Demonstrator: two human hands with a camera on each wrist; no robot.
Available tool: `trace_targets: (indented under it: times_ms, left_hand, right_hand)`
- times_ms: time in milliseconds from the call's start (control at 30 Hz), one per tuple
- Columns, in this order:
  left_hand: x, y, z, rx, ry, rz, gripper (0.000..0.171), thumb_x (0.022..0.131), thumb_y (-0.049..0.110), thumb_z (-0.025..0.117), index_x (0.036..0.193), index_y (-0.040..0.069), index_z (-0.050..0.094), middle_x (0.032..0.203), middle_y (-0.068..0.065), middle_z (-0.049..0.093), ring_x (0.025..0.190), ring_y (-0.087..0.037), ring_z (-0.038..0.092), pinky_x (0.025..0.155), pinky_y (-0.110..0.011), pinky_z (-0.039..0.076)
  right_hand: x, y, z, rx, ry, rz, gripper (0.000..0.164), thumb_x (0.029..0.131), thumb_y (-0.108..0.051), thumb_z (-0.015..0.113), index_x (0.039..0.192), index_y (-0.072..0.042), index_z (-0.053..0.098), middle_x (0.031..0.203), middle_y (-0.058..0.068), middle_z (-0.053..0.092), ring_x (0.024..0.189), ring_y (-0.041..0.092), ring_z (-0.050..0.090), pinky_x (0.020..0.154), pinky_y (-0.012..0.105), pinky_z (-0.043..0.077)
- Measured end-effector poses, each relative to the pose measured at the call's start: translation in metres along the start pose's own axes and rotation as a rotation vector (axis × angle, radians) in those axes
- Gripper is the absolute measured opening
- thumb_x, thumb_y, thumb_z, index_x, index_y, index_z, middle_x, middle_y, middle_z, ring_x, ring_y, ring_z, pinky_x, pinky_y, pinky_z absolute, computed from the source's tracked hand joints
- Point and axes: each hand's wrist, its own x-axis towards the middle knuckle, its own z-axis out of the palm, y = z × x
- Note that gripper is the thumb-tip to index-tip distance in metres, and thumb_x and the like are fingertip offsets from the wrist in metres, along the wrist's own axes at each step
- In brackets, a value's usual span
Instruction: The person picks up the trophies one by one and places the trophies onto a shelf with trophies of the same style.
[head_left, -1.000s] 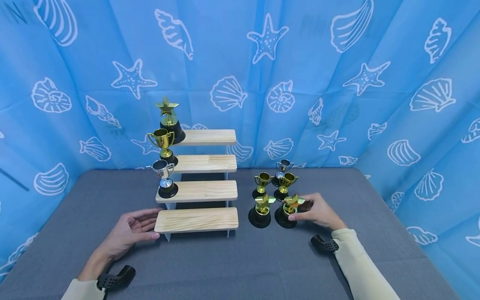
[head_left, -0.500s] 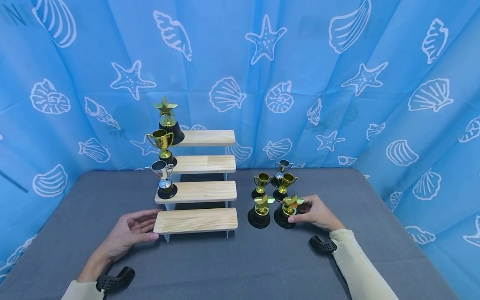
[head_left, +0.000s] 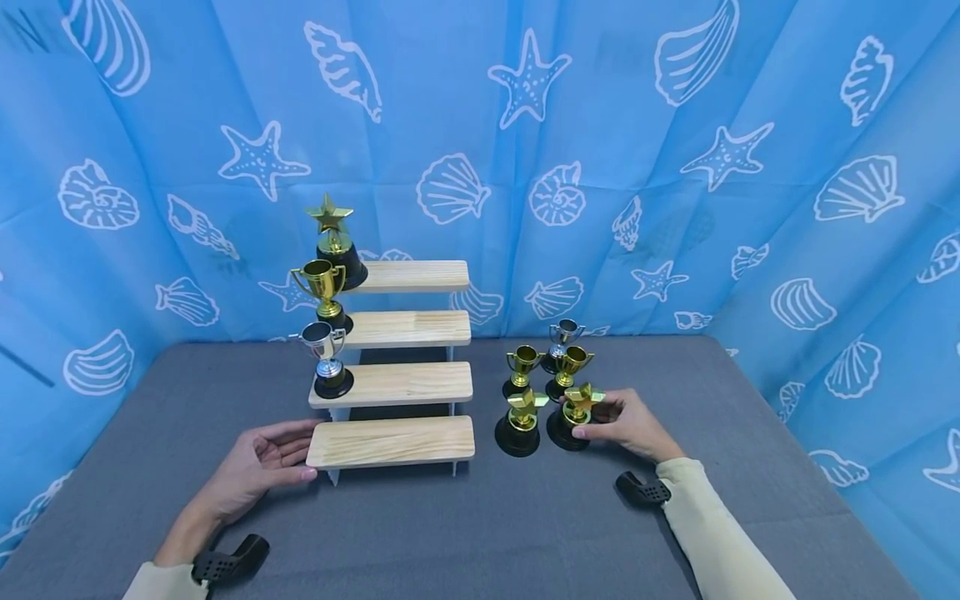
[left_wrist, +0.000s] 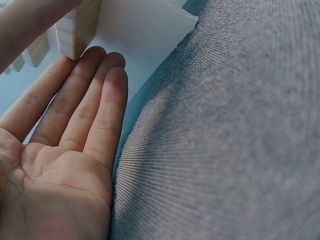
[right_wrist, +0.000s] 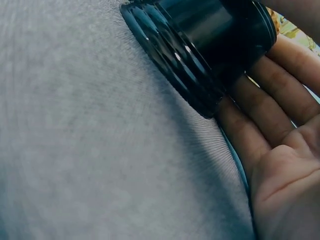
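My right hand (head_left: 628,423) grips a gold star trophy (head_left: 581,408) with a black base, thumb in front and fingers behind. In the right wrist view its black base (right_wrist: 200,45) sits close over the cloth, with the fingers along its side. My left hand (head_left: 258,462) touches the left end of the lowest board of a stepped wooden display stand (head_left: 390,442), its fingers fairly straight. The left wrist view shows those fingertips at the board's end (left_wrist: 75,30). On the stand's left side are a silver cup trophy (head_left: 327,358), a gold cup trophy (head_left: 322,287) and a star trophy (head_left: 333,242).
Beside the gripped trophy stands another star trophy (head_left: 519,425). Behind them are two gold cups, one at the left (head_left: 522,367) and one at the right (head_left: 570,371), and a silver cup (head_left: 564,337). A grey cloth (head_left: 480,542) covers the table; a blue shell-patterned curtain (head_left: 465,83) hangs behind.
The star trophy in my right hand has risen slightly, with the thumb moving up along with it. My left hand stays at the stand. The head view has shifted a little.
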Motion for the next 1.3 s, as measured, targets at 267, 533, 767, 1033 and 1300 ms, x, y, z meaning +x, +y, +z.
trace_targets:
  times_ms: [267, 533, 767, 1033, 1300]
  left_hand:
    - [0.000, 0.000, 0.000, 0.007, 0.004, 0.002, 0.076, 0.084, -0.007, 0.077, 0.144, -0.021, 0.033, 0.143, -0.040, 0.044, 0.117, -0.006, 0.063, 0.102, -0.026, 0.053]
    - [-0.001, 0.002, 0.000, 0.003, 0.000, 0.007, 0.076, 0.083, -0.008, 0.076, 0.144, -0.022, 0.033, 0.142, -0.040, 0.044, 0.116, -0.006, 0.063, 0.101, -0.026, 0.053]
    - [-0.002, 0.003, 0.001, -0.016, 0.000, 0.017, 0.075, 0.082, -0.010, 0.076, 0.143, -0.023, 0.033, 0.142, -0.039, 0.046, 0.116, -0.006, 0.063, 0.101, -0.027, 0.054]
    - [0.000, -0.003, -0.002, -0.046, -0.008, 0.018, 0.075, 0.082, -0.013, 0.075, 0.142, -0.024, 0.033, 0.141, -0.037, 0.048, 0.117, -0.008, 0.063, 0.101, -0.028, 0.053]
    - [-0.002, 0.002, 0.001, -0.043, -0.006, 0.002, 0.075, 0.084, -0.011, 0.075, 0.144, -0.023, 0.032, 0.143, -0.042, 0.042, 0.117, -0.007, 0.063, 0.101, -0.027, 0.053]
  right_hand:
    - [0.002, 0.001, 0.002, 0.035, 0.007, -0.002, 0.046, 0.082, -0.012, 0.086, 0.120, 0.009, 0.069, 0.111, 0.019, 0.072, 0.092, 0.016, 0.069, 0.078, 0.025, 0.061]
    - [0.002, 0.000, 0.001, 0.051, 0.000, -0.016, 0.044, 0.083, -0.010, 0.084, 0.119, 0.009, 0.069, 0.111, 0.018, 0.072, 0.088, 0.015, 0.068, 0.073, 0.025, 0.061]
    - [0.000, -0.006, -0.005, 0.025, -0.011, -0.079, 0.036, 0.085, -0.006, 0.082, 0.115, 0.009, 0.070, 0.103, 0.011, 0.075, 0.081, 0.012, 0.067, 0.066, 0.025, 0.060]
    - [-0.004, -0.020, -0.012, 0.005, 0.021, -0.134, 0.031, 0.084, -0.001, 0.081, 0.111, 0.011, 0.071, 0.099, 0.013, 0.075, 0.079, 0.008, 0.067, 0.065, 0.022, 0.059]
    - [-0.010, -0.043, -0.019, -0.020, 0.047, -0.154, 0.026, 0.086, -0.003, 0.080, 0.109, 0.007, 0.073, 0.102, 0.017, 0.073, 0.086, 0.010, 0.070, 0.071, 0.021, 0.060]
